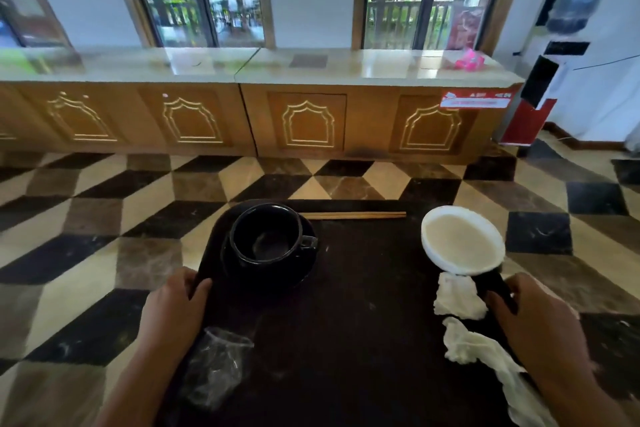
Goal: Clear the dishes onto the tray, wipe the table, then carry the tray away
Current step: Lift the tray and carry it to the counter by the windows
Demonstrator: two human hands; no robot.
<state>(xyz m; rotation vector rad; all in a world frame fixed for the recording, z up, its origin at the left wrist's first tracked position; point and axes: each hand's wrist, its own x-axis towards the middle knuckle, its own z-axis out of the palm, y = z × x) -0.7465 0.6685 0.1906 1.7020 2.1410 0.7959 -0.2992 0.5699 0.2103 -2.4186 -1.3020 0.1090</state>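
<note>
I hold a dark tray (346, 305) level above a patterned floor. My left hand (173, 305) grips its left rim and my right hand (533, 315) grips its right rim. On the tray a black cup (266, 234) sits on a black saucer (304, 270) at the far left. A white bowl (462, 243) with pale contents rests at the far right corner. A pair of wooden chopsticks (353, 216) lies along the far edge. Crumpled white tissues (460, 298) lie by my right hand, and a clear plastic wrapper (218, 367) lies by my left.
A long wooden cabinet (304, 121) with a pale stone top runs across the room under the windows. A pink object (465, 61) sits on its right end. A red and white appliance (533, 107) stands at the right. The checkered floor (104, 218) lies between.
</note>
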